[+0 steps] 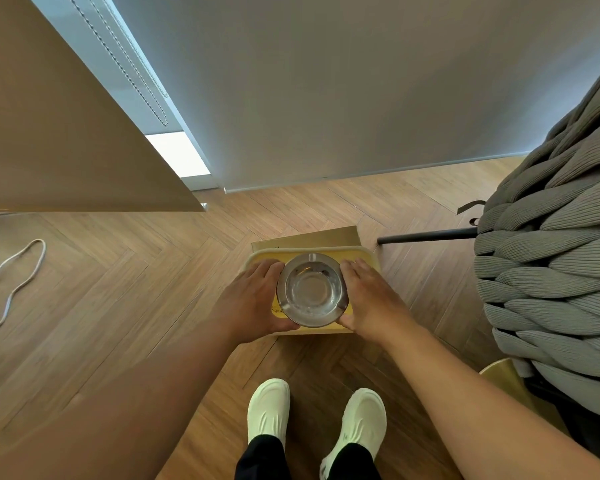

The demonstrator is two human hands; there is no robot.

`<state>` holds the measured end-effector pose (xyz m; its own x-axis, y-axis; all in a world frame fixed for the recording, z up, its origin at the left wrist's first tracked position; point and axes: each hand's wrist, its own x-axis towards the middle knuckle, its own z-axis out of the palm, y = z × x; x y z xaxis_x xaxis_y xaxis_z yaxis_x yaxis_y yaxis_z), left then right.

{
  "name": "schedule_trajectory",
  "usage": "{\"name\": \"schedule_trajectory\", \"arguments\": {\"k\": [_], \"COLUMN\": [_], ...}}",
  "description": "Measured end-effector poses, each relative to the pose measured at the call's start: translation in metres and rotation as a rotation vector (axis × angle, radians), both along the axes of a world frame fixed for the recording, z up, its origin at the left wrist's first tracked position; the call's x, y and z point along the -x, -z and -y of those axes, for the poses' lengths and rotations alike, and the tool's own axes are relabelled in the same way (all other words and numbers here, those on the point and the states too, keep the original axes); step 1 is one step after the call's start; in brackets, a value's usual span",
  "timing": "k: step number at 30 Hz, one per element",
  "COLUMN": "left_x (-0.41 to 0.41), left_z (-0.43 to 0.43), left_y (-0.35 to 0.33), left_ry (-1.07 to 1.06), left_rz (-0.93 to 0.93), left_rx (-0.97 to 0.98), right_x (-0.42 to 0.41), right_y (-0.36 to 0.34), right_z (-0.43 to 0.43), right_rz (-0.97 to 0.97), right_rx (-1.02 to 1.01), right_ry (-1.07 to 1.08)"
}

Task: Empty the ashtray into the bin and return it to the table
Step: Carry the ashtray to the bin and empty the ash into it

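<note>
A round clear glass ashtray (311, 289) is held level over a yellow bin (368, 255) that stands on the wooden floor. My left hand (253, 299) grips the ashtray's left side and my right hand (369, 294) grips its right side. A few dark bits lie near the far inner rim of the ashtray. The inside of the bin is mostly hidden behind the ashtray and my hands. The table is the tan surface (49, 133) at upper left.
A brown cardboard piece (309, 237) leans behind the bin. A chunky grey knitted blanket (551, 254) fills the right side, with a black rod (426, 236) below it. A white cord (14, 275) lies on the floor at left. My white shoes (269, 410) stand below the bin.
</note>
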<state>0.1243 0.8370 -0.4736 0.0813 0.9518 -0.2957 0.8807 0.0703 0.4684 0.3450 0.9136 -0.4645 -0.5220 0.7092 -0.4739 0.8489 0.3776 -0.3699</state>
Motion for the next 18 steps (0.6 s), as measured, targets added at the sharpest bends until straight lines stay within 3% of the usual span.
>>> {"name": "schedule_trajectory", "arguments": {"k": [11, 18], "left_x": [-0.003, -0.003], "left_z": [0.002, 0.001], "left_y": [-0.011, -0.081], "left_ry": [0.01, 0.036], "left_rz": [-0.032, -0.006], "left_rx": [0.013, 0.026], "right_x": [0.001, -0.002], "right_y": [-0.014, -0.081], "right_z": [0.002, 0.009], "right_rz": [-0.005, -0.025], "right_rx": [0.016, 0.037], "right_ry": [0.025, 0.062]}}
